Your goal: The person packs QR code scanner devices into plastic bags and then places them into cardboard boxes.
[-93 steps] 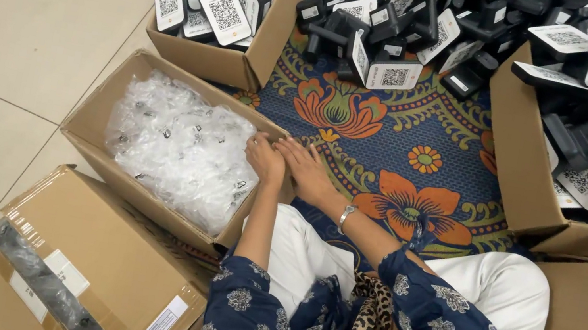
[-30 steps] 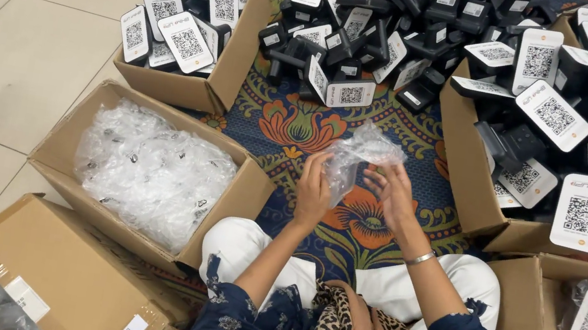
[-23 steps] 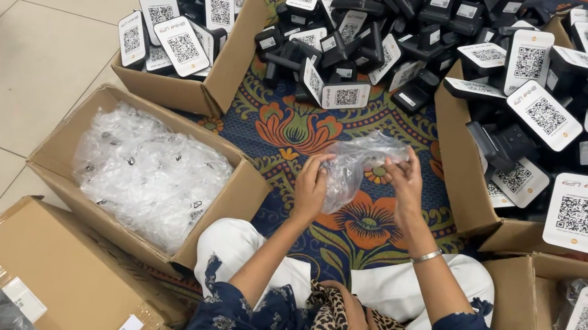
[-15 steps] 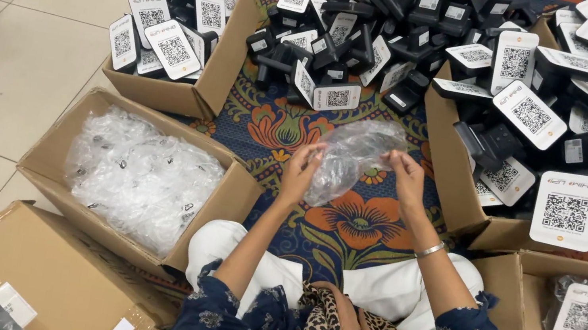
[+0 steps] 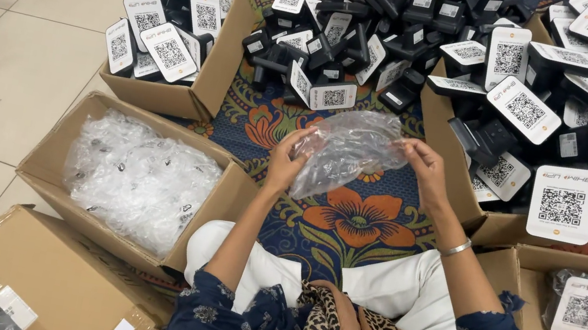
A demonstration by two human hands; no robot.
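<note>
A crinkled, clear plastic bag (image 5: pixel 344 154) hangs stretched between both hands above a blue floral mat (image 5: pixel 357 220) with orange flowers. The left hand (image 5: pixel 287 160) pinches the bag's edge at its 9 o'clock side, fingers pressed together on the film; the right hand (image 5: pixel 422 167) pinches the 3 o'clock edge likewise. At 9 o'clock from the bag sits an open brown cardboard box (image 5: pixel 224 193) filled with glossy, rumpled clear plastic bags (image 5: pixel 135 177). At 12 o'clock lies a heap of black blocky devices (image 5: pixel 366 33) bearing flat white rectangular cards with square black-and-white code patterns. Similar devices fill a cardboard box at 10 o'clock (image 5: pixel 209 77) and another at 2 o'clock (image 5: pixel 446 127). At 7 o'clock is a taped carton (image 5: pixel 66 270) with a white label.
</note>
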